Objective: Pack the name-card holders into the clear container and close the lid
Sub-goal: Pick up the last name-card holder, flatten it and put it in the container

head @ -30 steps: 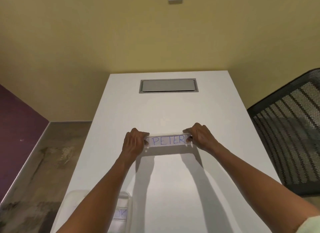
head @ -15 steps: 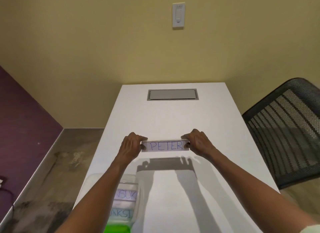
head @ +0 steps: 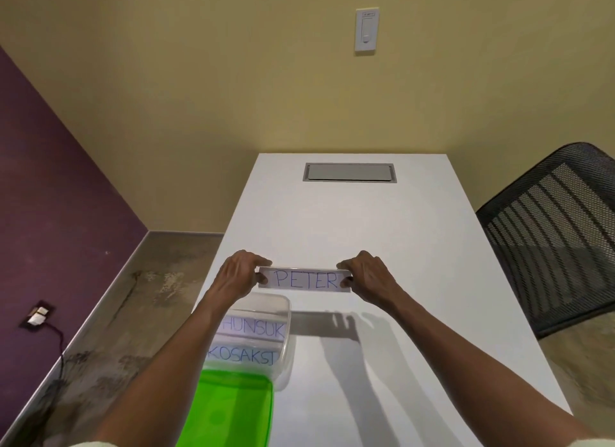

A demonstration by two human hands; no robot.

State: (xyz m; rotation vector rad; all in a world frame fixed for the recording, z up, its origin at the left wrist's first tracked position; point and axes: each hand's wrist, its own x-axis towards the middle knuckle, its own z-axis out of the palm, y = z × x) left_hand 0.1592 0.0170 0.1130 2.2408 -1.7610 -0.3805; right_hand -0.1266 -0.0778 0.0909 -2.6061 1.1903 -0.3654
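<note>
A clear name-card holder reading "PETER" (head: 304, 279) hangs in the air above the white table (head: 399, 247). My left hand (head: 238, 275) pinches its left end and my right hand (head: 367, 275) pinches its right end. Just below and to the left stands the clear container (head: 284, 350), open, with two holders inside reading "HUNSUK" (head: 254, 330) and "KOSAKSI" (head: 243, 355). My left forearm hides the container's left side. The green lid (head: 229, 410) lies in front of the container, near the table's front left.
A grey cable hatch (head: 349, 172) is set into the table's far end. A black mesh chair (head: 559, 233) stands at the right. The table's left edge drops to the floor, where a wall outlet and cord (head: 38, 315) sit by the purple wall.
Both hands have lifted the "PETER" holder off the table and brought it nearer, toward the container. The view has tilted, so the container and green lid now show.
</note>
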